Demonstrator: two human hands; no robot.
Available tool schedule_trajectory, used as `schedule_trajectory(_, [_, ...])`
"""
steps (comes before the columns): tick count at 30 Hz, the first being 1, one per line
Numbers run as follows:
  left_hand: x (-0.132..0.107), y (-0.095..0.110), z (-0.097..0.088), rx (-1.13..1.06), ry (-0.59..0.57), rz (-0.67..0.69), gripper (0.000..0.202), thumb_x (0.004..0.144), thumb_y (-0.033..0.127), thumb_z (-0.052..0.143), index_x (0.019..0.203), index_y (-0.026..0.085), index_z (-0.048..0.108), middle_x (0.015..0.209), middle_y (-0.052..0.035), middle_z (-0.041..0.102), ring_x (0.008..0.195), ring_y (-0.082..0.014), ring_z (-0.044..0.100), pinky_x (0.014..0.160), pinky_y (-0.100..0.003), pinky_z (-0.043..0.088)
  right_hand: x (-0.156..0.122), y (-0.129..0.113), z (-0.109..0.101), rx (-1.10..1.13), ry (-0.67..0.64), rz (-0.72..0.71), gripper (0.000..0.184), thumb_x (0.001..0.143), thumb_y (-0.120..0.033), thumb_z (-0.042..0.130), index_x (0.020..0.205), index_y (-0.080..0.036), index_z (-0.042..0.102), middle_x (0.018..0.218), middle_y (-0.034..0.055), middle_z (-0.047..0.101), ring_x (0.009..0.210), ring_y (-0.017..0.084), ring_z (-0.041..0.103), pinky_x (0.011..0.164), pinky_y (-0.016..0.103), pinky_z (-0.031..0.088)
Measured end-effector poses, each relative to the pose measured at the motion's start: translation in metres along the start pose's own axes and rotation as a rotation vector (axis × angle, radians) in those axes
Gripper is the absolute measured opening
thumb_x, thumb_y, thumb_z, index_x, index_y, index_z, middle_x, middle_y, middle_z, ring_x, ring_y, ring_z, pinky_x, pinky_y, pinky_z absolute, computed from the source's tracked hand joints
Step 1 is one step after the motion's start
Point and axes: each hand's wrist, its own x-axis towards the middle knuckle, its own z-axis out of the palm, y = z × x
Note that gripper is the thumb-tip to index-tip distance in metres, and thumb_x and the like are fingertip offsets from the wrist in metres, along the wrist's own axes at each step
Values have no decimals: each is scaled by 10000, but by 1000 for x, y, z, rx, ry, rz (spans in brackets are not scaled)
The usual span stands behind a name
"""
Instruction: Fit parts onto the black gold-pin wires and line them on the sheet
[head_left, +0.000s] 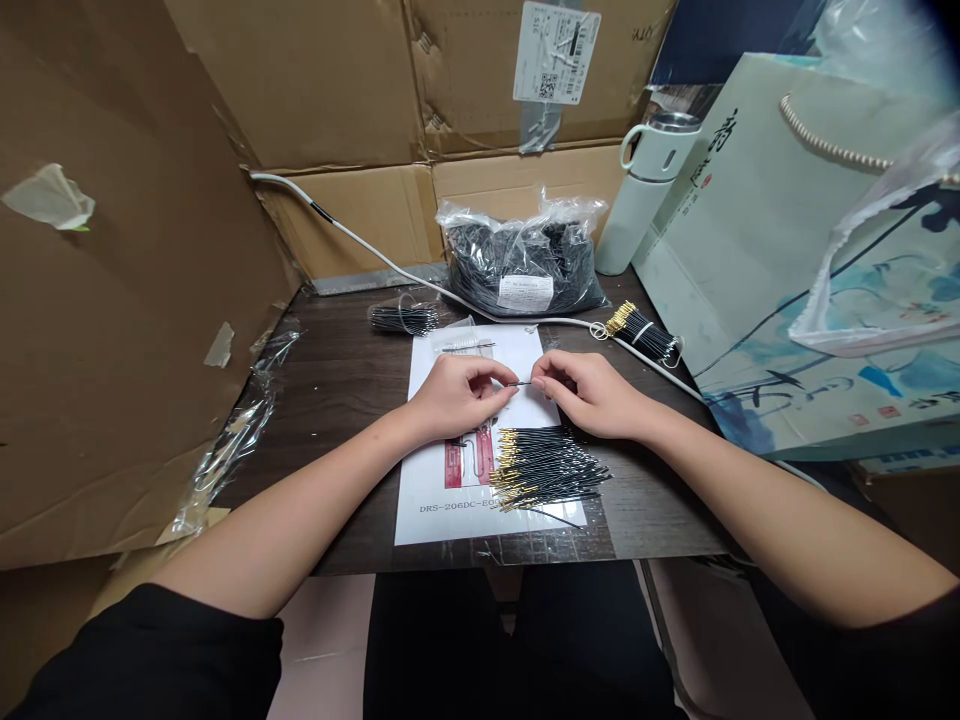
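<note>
My left hand [459,394] and my right hand [585,392] meet over a white instruction sheet [431,500], both pinched on one thin black wire [520,383] held level between the fingertips. Just below the hands lies a loose pile of black wires with gold terminals [546,468], the gold ends pointing left. A single wire [466,347] rests near the top of the sheet.
At the back of the dark desk [337,400] sits a clear bag of black wires [525,262], with a small bundle [403,318] to its left and a tied gold-tipped bundle [643,334] to its right. A white cable [360,245], a white flask [646,190], a paper gift bag [772,250] and cardboard walls [112,330] surround it.
</note>
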Motion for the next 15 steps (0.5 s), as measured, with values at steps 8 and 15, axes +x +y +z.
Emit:
schedule_trajectory(8, [0, 0, 0, 7, -1, 10, 178, 916, 269, 766, 1000, 134, 845, 663, -16, 681, 573, -93, 532, 581, -245, 417, 0, -1, -1, -6, 3, -8, 192, 1088, -330, 564, 1024, -188, 677, 901, 43, 717, 783, 181, 613, 752, 317, 436])
schedule_trajectory(15, [1, 2, -2, 11, 2, 7, 180, 913, 273, 764, 994, 134, 846, 667, -22, 687, 585, -100, 546, 581, -245, 416, 1, 0, -1, -8, -1, 2, 185, 1084, -328, 568, 1025, -191, 677, 906, 46, 722, 783, 185, 613, 746, 319, 434])
